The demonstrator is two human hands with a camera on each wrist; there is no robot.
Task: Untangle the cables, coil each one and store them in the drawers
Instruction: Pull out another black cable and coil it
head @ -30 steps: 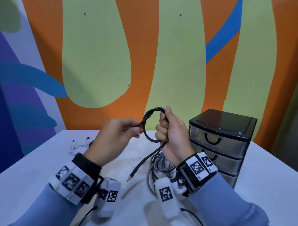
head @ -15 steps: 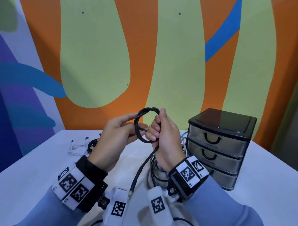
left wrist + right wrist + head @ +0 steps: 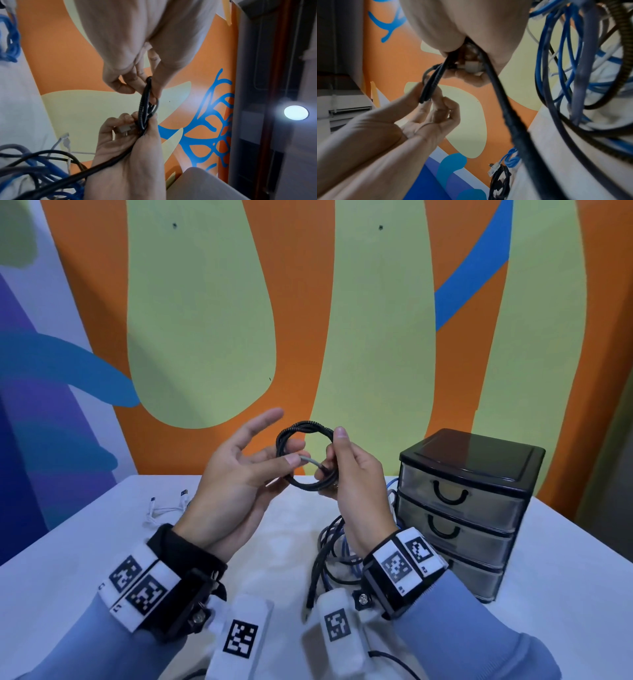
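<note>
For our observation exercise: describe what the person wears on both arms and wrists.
Both arms wear light blue sleeves. Each wrist has a black strap bearing white blocks printed with black square-pattern markers. A white marked camera unit hangs under each wrist. The fingers are bare.

Black cable [image 3: 306, 457] coiled (small ring), by closed drawers [image 3: 460, 510].

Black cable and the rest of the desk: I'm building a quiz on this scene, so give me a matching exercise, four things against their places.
Things:
1. black cable
2. white cable
3. drawers
4. blue cable

Places:
A. standing on the table's right side
B. in the tangled pile on the table below the right hand
C. lying on the table, far left
D. looped between both hands, above the table

Pairs: 1-D, 2-C, 3-A, 4-B
</note>
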